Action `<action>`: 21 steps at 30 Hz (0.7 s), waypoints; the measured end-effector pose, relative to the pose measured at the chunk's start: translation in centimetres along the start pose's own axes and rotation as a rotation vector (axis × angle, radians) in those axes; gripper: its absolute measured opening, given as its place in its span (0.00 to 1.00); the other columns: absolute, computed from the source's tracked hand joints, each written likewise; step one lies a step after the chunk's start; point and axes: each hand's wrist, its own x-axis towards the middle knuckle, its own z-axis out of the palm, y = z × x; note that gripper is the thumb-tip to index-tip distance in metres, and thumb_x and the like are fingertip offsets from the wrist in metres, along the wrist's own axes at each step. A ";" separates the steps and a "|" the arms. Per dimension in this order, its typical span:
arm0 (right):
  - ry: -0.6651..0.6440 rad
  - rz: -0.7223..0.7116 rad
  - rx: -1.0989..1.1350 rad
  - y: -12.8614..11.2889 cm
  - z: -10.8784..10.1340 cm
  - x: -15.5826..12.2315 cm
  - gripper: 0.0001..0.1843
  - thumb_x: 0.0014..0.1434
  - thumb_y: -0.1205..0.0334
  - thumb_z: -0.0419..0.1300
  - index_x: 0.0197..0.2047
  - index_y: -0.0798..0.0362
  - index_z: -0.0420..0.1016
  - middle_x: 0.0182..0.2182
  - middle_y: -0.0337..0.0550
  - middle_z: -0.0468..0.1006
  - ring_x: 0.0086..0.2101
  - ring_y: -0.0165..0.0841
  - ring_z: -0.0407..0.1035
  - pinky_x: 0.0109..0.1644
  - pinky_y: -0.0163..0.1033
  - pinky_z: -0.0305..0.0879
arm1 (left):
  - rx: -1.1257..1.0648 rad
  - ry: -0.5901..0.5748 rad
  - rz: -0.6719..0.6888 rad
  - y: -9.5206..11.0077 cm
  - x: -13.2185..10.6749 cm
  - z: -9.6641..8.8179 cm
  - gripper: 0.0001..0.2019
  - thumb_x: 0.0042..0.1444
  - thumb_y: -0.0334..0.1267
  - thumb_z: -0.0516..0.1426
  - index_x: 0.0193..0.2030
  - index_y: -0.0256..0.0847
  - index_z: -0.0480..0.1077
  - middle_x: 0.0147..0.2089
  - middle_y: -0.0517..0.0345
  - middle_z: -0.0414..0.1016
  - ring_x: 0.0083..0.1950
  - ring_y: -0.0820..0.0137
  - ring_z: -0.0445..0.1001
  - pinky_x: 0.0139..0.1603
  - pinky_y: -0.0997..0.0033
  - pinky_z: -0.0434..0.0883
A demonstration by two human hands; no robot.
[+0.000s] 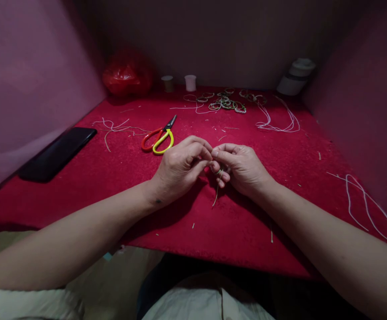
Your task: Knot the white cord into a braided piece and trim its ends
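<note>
My left hand point(185, 164) and my right hand point(241, 166) meet over the front middle of the red cloth, fingertips pinched close together. Between them is a thin greenish cord point(217, 193), its loose end hanging below the right fingers. Part of the cord loops by the curled fingers of my right hand; the rest is hidden behind the fingertips. Just beyond my left hand lie scissors point(161, 138) with one red and one yellow handle, blades pointing away. Farther back sits a cluster of green and white braided cord loops point(226, 103).
A black phone point(58, 153) lies at left near loose white cords point(113, 128). Along the back stand a red plastic bag point(126, 75), two spools point(190, 83) and a white bottle point(296, 78). More white cord point(366, 200) lies at right. Walls rise on three sides.
</note>
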 end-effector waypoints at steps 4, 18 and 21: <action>0.005 -0.041 -0.033 0.1 -0.1 0.0 0.08 0.55 0.61 0.64 0.30 0.56 0.70 0.18 0.34 0.72 0.12 0.22 0.60 0.13 0.29 0.60 | -0.283 -0.037 -0.390 0.4 0.7 -0.5 0.02 0.53 0.28 0.58 0.30 0.37 0.69 0.30 0.58 0.75 0.24 0.77 0.72 0.24 0.78 0.69; 0.094 -0.106 -0.201 -0.3 0.4 -0.3 0.09 0.56 0.61 0.62 0.28 0.54 0.68 0.18 0.33 0.72 0.11 0.23 0.61 0.11 0.28 0.54 | -0.782 -0.007 -0.896 -0.8 1.7 -0.8 0.03 0.56 0.28 0.54 0.35 0.38 0.64 0.16 0.65 0.67 0.14 0.77 0.64 0.13 0.80 0.59; 0.133 -0.146 -0.222 -0.2 0.4 -0.3 0.09 0.57 0.61 0.61 0.28 0.53 0.67 0.17 0.32 0.71 0.11 0.22 0.60 0.12 0.28 0.54 | -0.724 0.052 -0.880 -0.3 1.6 -1.0 0.05 0.56 0.32 0.55 0.30 0.39 0.64 0.15 0.67 0.64 0.13 0.78 0.62 0.11 0.80 0.56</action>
